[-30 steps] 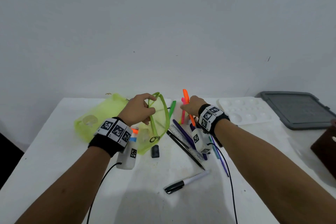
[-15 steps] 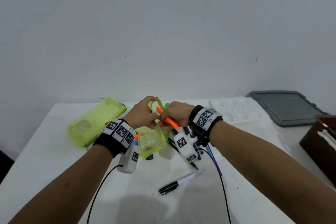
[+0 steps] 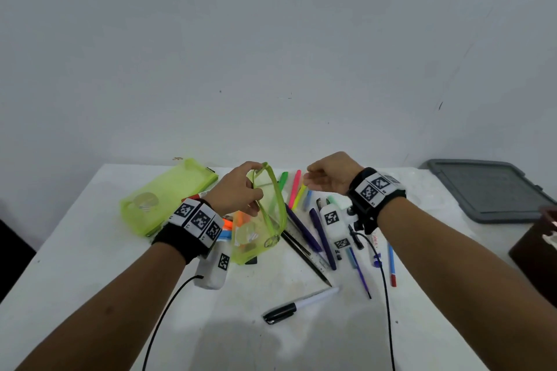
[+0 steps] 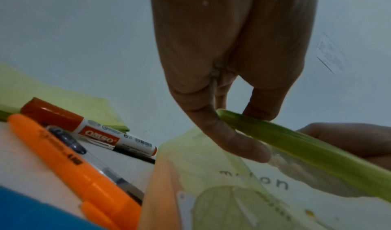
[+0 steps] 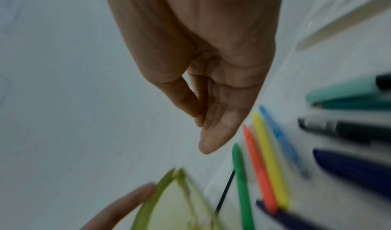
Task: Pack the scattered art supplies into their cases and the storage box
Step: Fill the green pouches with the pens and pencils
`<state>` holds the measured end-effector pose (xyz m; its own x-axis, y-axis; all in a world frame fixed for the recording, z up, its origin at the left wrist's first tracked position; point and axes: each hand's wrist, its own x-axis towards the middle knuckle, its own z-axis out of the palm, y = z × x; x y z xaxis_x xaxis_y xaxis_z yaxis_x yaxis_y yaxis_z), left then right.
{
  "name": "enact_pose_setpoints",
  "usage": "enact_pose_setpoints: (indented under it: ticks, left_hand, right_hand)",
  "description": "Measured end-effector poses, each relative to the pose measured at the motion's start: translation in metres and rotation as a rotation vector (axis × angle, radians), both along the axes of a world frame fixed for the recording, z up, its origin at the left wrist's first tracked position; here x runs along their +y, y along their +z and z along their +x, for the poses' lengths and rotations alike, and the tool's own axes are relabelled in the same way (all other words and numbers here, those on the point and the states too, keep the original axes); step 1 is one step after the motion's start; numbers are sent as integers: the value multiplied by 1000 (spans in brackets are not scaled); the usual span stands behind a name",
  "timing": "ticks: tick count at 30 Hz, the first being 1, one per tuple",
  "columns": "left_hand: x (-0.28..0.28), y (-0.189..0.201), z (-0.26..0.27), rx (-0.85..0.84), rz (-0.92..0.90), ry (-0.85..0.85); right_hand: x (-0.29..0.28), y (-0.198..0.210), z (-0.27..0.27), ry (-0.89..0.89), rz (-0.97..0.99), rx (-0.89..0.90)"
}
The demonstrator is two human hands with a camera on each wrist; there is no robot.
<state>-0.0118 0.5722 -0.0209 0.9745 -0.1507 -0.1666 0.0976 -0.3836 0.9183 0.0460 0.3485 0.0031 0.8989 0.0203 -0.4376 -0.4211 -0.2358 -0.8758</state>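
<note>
My left hand (image 3: 254,190) pinches the zipper rim of an open, see-through green pouch (image 3: 265,232) and holds it up off the white table. In the left wrist view the thumb and a finger of that left hand (image 4: 249,130) clamp the green rim (image 4: 306,150). An orange highlighter (image 3: 239,218) shows through the pouch wall. My right hand (image 3: 310,179) hovers just right of the pouch mouth, fingers loosely curled and holding nothing, as the right hand (image 5: 203,133) also shows in its wrist view. Below it lie green (image 5: 241,183), orange-red (image 5: 260,170), yellow (image 5: 271,158) and blue (image 5: 279,138) pens.
A second green pouch (image 3: 162,199) lies flat at the left. Purple pens (image 3: 322,238), a black pencil (image 3: 307,259) and a black-capped marker (image 3: 298,306) are scattered in the middle. Another orange highlighter (image 4: 63,163) and a red marker (image 4: 84,128) lie under my left wrist. A grey lid (image 3: 488,190) and brown box (image 3: 539,253) are at the right.
My right hand carried an orange highlighter from the pen pile to the pouch mouth, let it go inside, and has drawn back to the right with nothing in it.
</note>
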Motion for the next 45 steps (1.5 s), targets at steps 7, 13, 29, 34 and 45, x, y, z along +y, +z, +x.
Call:
enact_pose_setpoints:
  ticks: [7,13,29,34,45]
  left_hand:
    - [-5,-3,-1,0,26,6]
    - [7,-1,-5,-17,13,52]
    - [9,-2,-5,-16,-18,57]
    - [-2,-2,-4,-23,-25,39]
    - [5,-5,-4,-12,-25,-14]
  right_hand:
    - [-1,-52,34,136,-438,6]
    - [39,-52,26,197,-647,-82]
    - [31,-5,-9,226,69,7]
    - [50,-23,-31,432,-22,63]
    - [36,-37,-15,21,-99,-8]
